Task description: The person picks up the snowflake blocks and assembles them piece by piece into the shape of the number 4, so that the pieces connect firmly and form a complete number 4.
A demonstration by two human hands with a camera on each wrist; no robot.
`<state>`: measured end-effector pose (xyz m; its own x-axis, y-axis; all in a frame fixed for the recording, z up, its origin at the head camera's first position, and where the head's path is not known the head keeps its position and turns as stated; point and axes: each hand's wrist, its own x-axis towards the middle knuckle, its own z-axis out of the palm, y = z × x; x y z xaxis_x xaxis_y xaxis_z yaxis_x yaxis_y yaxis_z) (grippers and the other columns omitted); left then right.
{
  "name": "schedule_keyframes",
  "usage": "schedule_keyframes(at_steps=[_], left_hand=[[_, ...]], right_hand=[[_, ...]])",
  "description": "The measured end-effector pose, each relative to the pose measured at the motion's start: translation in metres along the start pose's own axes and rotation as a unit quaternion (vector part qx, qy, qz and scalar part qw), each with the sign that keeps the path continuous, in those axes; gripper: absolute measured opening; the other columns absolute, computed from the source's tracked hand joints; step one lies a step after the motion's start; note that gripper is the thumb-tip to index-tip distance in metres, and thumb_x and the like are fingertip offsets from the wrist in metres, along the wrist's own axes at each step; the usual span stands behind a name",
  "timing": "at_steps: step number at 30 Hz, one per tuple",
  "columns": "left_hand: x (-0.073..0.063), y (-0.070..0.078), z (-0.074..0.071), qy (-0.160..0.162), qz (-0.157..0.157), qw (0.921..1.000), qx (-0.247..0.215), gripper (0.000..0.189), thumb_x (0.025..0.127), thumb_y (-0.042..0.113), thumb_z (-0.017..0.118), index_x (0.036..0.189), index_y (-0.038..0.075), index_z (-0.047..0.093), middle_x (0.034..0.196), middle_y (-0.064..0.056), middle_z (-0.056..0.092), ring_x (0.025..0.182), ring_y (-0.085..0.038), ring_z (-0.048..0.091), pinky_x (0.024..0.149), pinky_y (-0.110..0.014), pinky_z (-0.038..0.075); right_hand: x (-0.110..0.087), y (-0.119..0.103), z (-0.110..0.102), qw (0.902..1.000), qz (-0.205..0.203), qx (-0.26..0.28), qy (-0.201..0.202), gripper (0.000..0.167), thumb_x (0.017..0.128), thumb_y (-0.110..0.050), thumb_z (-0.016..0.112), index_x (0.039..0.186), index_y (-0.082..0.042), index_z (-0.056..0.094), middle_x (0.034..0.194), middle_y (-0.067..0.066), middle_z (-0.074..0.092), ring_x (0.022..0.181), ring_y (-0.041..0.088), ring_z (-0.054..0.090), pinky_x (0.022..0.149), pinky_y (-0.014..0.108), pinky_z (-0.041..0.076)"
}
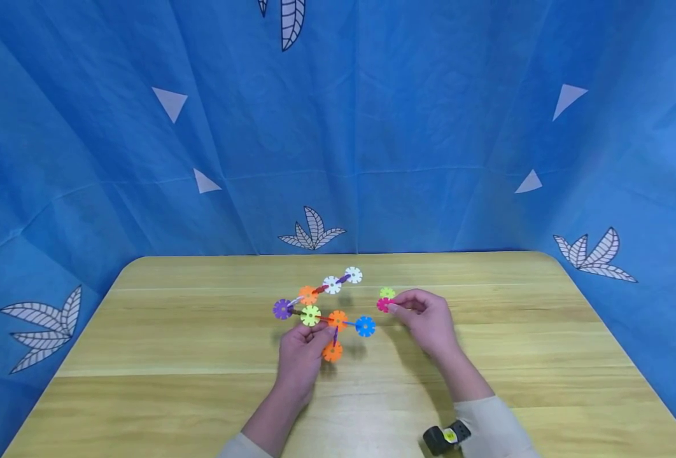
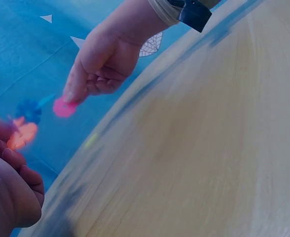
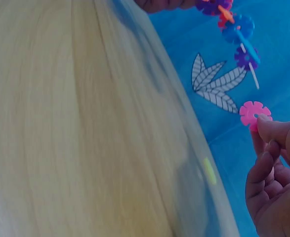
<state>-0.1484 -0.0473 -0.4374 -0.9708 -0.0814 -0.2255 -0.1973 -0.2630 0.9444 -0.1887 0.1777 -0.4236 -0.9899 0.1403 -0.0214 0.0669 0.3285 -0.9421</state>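
Note:
My left hand (image 1: pixel 300 357) pinches a branching chain of notched plastic snowflake discs near its front end. Purple (image 1: pixel 282 309), yellow-green (image 1: pixel 310 315), orange (image 1: pixel 333 352), blue (image 1: pixel 365 326) and white discs (image 1: pixel 353 275) face up in the head view, joined by discs seen edge-on. To the right, my right hand (image 1: pixel 429 321) holds one pink disc (image 3: pixel 254 114) between thumb and fingertip, a short gap from the blue end of the chain. Just past the pink disc, a loose yellow-green disc (image 3: pixel 209 171) lies on the table.
The wooden table (image 1: pixel 154 356) has rounded far corners and meets a blue curtain (image 1: pixel 407 127) with leaf prints behind it. A black strap device (image 1: pixel 447 437) sits at my right sleeve. Shadows of both hands fall on the wood.

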Motion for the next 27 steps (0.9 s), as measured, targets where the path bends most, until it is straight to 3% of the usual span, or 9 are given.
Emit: schedule_keyframes(at_steps=[15,20,27], left_hand=[[0.0,-0.005,0.0,-0.007,0.002,0.9999,-0.009,0.013,0.085,0.0,0.074,0.096,-0.005,0.068,0.096,-0.011,0.067,0.086,-0.018,0.065,0.084,-0.03,0.057],[0.0,-0.006,0.0,-0.011,0.008,0.9999,-0.004,0.014,0.085,0.001,0.074,0.097,-0.006,0.068,0.096,-0.012,0.067,0.085,-0.018,0.065,0.083,-0.03,0.058],[0.0,-0.007,-0.001,-0.016,0.015,0.9997,0.011,0.015,0.086,0.003,0.074,0.097,-0.006,0.068,0.094,-0.011,0.068,0.085,-0.018,0.065,0.08,-0.029,0.058]], right_hand=[[-0.011,-0.021,0.017,0.9978,-0.038,0.027,-0.048,0.009,0.087,-0.007,0.078,0.093,-0.004,0.073,0.086,0.006,0.072,0.076,0.023,0.066,0.062,0.03,0.054],[-0.012,-0.022,0.023,0.9964,-0.041,0.036,-0.065,0.009,0.088,-0.01,0.078,0.093,-0.006,0.073,0.088,0.006,0.073,0.078,0.024,0.066,0.069,0.038,0.056],[-0.012,-0.023,0.029,0.9936,-0.064,0.039,-0.084,0.009,0.088,-0.008,0.077,0.094,-0.004,0.072,0.088,0.007,0.073,0.073,0.022,0.062,0.064,0.029,0.053]])
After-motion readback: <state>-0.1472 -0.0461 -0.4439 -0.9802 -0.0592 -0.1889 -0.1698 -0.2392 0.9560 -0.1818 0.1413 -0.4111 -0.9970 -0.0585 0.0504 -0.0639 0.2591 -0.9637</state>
